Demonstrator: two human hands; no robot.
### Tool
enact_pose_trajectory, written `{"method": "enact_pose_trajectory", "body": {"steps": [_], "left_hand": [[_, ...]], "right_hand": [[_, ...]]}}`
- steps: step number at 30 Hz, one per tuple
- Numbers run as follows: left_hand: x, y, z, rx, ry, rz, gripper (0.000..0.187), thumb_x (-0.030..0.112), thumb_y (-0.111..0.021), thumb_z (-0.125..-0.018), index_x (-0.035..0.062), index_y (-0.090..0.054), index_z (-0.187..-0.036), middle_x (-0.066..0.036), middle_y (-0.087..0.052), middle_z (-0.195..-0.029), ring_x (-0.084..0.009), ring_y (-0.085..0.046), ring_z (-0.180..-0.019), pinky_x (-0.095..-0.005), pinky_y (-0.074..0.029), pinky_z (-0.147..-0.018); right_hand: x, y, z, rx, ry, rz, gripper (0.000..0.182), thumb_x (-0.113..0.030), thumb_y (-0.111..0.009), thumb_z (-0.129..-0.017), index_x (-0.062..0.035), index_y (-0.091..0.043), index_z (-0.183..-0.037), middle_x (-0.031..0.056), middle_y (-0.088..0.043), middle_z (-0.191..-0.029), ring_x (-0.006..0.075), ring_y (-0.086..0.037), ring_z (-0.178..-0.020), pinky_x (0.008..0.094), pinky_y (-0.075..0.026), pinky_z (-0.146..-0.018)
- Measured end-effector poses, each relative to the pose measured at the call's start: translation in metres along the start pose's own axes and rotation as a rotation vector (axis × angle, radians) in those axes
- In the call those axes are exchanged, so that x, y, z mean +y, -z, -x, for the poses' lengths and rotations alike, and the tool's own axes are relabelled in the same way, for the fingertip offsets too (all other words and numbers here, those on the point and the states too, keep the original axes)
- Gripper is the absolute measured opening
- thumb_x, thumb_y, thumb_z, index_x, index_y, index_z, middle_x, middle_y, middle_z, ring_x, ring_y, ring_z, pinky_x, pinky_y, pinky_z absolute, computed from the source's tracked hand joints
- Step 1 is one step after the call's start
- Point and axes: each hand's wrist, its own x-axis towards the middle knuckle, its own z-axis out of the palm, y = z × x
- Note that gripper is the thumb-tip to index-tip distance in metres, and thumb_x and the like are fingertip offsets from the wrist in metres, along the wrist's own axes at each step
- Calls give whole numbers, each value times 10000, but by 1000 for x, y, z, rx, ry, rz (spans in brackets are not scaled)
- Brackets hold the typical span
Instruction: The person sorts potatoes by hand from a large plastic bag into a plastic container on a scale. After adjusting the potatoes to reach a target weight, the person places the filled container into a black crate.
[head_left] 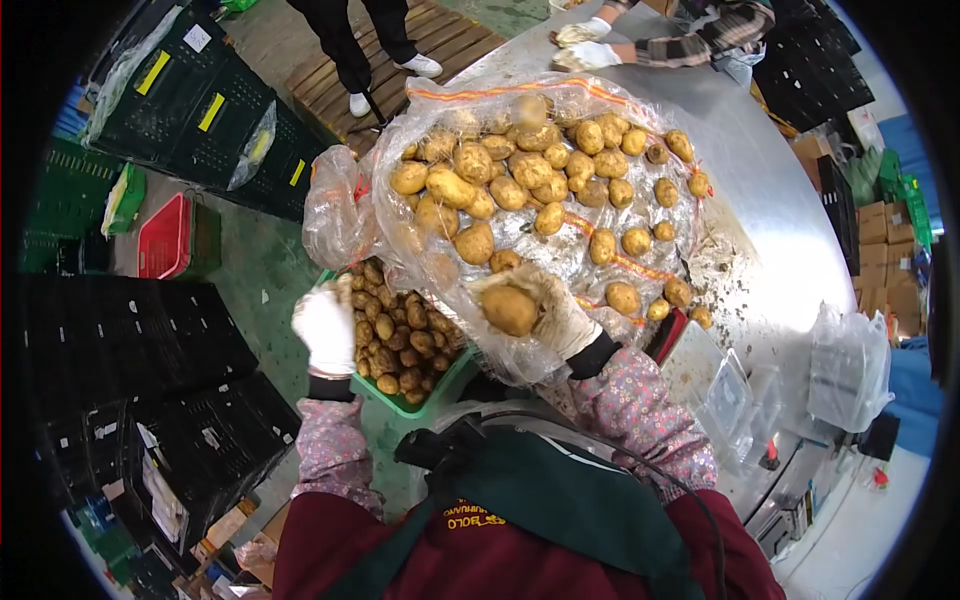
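Right grip: white-gloved right hand [562, 316] clasps a large oval brown potato [509, 311].
Left grip: white-gloved left hand [326, 328] at the crate's edge; can't tell whether it's clenched.
Held potato's place: above the near edge of the crumpled clear plastic sheeting [340, 218].
Table: shiny grey metal [785, 225], loose brown potatoes [473, 162] spread over the sheeting.
Crate: green plastic [408, 409], filled with smaller brown potatoes [385, 327].

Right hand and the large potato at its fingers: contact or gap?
Touching. The head view shows the gloved right hand cupped around the potato, glove against its side with no gap.
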Motion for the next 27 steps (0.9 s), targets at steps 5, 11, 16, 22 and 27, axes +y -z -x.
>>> {"method": "enact_pose_trajectory", "body": {"steps": [5, 11, 16, 22, 27], "left_hand": [[90, -12, -7, 389, -859, 377, 269, 87, -664, -823, 138, -662, -1087, -46, -678, -1087, -240, -640, -993, -359, -494, -884], [155, -61, -86, 206, -678, -238, 361, 114, -489, -902, 108, -577, -1252, -187, -560, -1284, -325, -604, -1052, -415, -494, -880], [142, -73, -104, 216, -793, -80, 543, 202, -699, -768, 125, -562, -1288, -184, -545, -1313, -347, -598, -1053, -443, -475, -922], [103, -49, -63, 54, -487, 1188, 618, 254, -764, -755, 24, -532, -1279, -182, -615, -1221, -331, -584, -1155, -440, -475, -978], [53, 1, -9, -659, -55, 2542, 660, 367, -541, -906, -8, -378, -1424, -267, -386, -1468, -371, -461, -1305, -481, -474, -1007]], "right_hand": [[1, 51, -44, 152, 536, 1049, 266, -226, -614, -889, -16, -706, -1022, 142, -721, -989, 237, -690, -910, 322, -546, -824], [-7, 9, -104, 632, 255, 1816, 352, -249, -683, -786, -39, -632, -1064, 220, -673, -942, 378, -671, -920, 445, -550, -788], [8, 12, -148, 618, 34, 1995, 368, -207, -669, -767, -50, -626, -1098, 230, -684, -969, 374, -677, -955, 462, -555, -784], [-21, 17, -130, 431, -48, 1807, 503, -254, -718, -737, -42, -612, -1181, 229, -679, -1074, 374, -646, -1049, 429, -523, -895], [-43, 72, -66, -52, 166, 732, 456, -186, -669, -884, -57, -553, -1306, 133, -629, -1177, 191, -656, -937, 313, -567, -794]]}}
